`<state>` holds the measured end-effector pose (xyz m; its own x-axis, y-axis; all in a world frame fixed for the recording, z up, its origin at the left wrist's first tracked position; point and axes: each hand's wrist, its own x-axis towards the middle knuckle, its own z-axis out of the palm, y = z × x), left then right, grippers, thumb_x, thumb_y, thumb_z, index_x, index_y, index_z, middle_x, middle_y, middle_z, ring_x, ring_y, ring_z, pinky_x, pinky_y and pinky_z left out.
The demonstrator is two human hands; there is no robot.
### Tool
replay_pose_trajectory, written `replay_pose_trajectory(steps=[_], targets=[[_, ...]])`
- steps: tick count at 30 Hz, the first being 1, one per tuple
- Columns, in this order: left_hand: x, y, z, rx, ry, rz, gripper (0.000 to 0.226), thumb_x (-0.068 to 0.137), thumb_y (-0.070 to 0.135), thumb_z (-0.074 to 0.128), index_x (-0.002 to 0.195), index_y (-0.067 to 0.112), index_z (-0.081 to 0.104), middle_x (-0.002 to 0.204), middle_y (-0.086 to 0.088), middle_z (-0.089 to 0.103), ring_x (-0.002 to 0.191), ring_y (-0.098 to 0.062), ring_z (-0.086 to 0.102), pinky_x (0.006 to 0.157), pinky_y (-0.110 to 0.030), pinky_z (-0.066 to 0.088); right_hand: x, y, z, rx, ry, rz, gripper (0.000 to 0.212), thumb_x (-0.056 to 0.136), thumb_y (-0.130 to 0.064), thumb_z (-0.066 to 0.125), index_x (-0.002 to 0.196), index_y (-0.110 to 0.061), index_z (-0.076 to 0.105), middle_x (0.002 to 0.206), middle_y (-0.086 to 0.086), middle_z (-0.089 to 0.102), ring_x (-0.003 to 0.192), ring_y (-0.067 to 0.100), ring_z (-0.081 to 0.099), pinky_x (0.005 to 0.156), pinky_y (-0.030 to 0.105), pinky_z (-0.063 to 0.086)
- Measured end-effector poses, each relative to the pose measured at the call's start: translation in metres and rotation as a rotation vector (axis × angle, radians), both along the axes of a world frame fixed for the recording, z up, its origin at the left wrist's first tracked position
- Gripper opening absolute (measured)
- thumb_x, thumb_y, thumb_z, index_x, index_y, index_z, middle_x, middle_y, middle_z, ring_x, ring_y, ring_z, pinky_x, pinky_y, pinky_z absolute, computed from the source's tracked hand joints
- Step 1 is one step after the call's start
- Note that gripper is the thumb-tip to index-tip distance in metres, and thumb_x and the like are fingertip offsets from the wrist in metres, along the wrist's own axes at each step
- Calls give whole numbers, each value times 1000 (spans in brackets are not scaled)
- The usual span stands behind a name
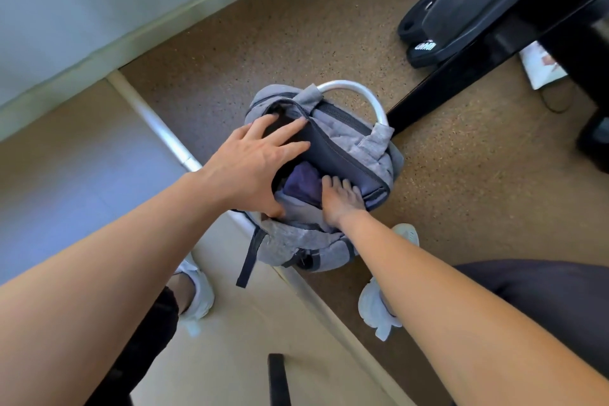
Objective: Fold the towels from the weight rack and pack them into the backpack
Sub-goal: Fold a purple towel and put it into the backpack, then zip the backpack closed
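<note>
A grey backpack with dark zip edges stands unzipped on the floor below me. Inside its mouth lies a folded dark blue towel on top of a pale grey towel. My left hand spreads its fingers over the left side of the opening, thumb down inside the near rim. My right hand lies flat with straight fingers on the towels, pressing at the right edge of the blue one. How deep the towels sit is hidden.
A silver hoop rises behind the bag. Black gym machine parts and a black bar stand at the right. My white shoes flank the bag. A wall and skirting run along the upper left.
</note>
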<state>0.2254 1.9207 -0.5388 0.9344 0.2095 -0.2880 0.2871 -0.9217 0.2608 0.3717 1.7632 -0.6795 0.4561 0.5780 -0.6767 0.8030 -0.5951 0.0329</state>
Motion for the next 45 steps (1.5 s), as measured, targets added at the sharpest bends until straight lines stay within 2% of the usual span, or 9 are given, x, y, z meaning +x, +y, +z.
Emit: replay_pose_trajectory(steps=[5, 10, 22, 27, 29, 31, 35, 40, 45], targets=[[3, 5, -1, -55, -23, 46, 113, 57, 55, 85, 155, 36, 35, 173, 6, 4, 154, -32, 15, 109, -51, 41, 14, 11, -5, 4, 35, -51, 58, 91, -20, 62, 139, -14, 31, 145, 14, 42, 137, 37, 37, 111, 45, 28], [2, 3, -5, -57, 7, 38, 113, 58, 58, 85, 156, 36, 33, 173, 5, -4, 155, -31, 11, 109, -49, 41, -4, 16, 10, 257, -36, 247, 87, 92, -11, 54, 157, -38, 2, 155, 9, 26, 133, 39, 36, 106, 53, 31], [-4, 8, -12, -123, 66, 117, 99, 66, 55, 86, 152, 34, 41, 173, 4, 2, 152, -27, 17, 107, -48, 44, 29, 30, 2, -21, 262, 130, 95, 91, 2, 53, 155, -52, 8, 168, -11, -14, 146, 40, 31, 114, 45, 37], [-1, 13, -13, -287, 90, 278, 44, 92, 36, 70, 134, 28, 62, 142, -2, 58, 127, -27, 57, 95, -32, 45, 22, 31, 49, 38, 313, 116, 47, 99, -31, 52, 146, -35, 47, 162, 6, 26, 140, 43, 35, 114, 48, 35], [-2, 18, -8, -340, 30, 449, 25, 96, 19, 60, 115, 29, 72, 112, 2, 72, 110, -25, 65, 87, -30, 46, 19, 28, 89, 116, 349, 103, 22, 103, -36, 48, 98, -22, 64, 111, 8, 62, 112, 35, 56, 91, 40, 43], [-5, 25, -5, -446, -15, 639, 30, 95, 8, 53, 96, 29, 75, 95, 6, 75, 99, -24, 68, 90, -35, 54, 12, 23, 132, 179, 437, 5, 47, 103, -46, 41, 74, -11, 53, 80, 11, 59, 85, 31, 59, 76, 38, 40], [-15, 38, -13, -621, -98, 933, 40, 91, 0, 42, 82, 25, 72, 91, 0, 75, 89, -26, 72, 88, -45, 61, -22, 5, 201, 203, 593, -34, 52, 89, -71, 51, 96, -22, 68, 90, -1, 70, 87, 16, 64, 81, 37, 51], [-23, 43, -38, -871, -109, 1189, 22, 101, 1, 49, 100, 14, 66, 118, -13, 67, 79, -26, 65, 78, -40, 61, -67, -2, 190, 241, 328, 125, 59, 83, -34, 72, 137, -28, 47, 124, 1, 64, 111, 30, 59, 88, 46, 52], [-22, 41, -51, -922, -6, 1127, 26, 106, 14, 50, 129, 18, 60, 126, -8, 62, 107, -29, 65, 89, -40, 56, -39, 8, 174, 322, 252, 130, 10, 81, -9, 57, 89, -14, 56, 85, 5, 57, 85, 38, 54, 70, 46, 50]])
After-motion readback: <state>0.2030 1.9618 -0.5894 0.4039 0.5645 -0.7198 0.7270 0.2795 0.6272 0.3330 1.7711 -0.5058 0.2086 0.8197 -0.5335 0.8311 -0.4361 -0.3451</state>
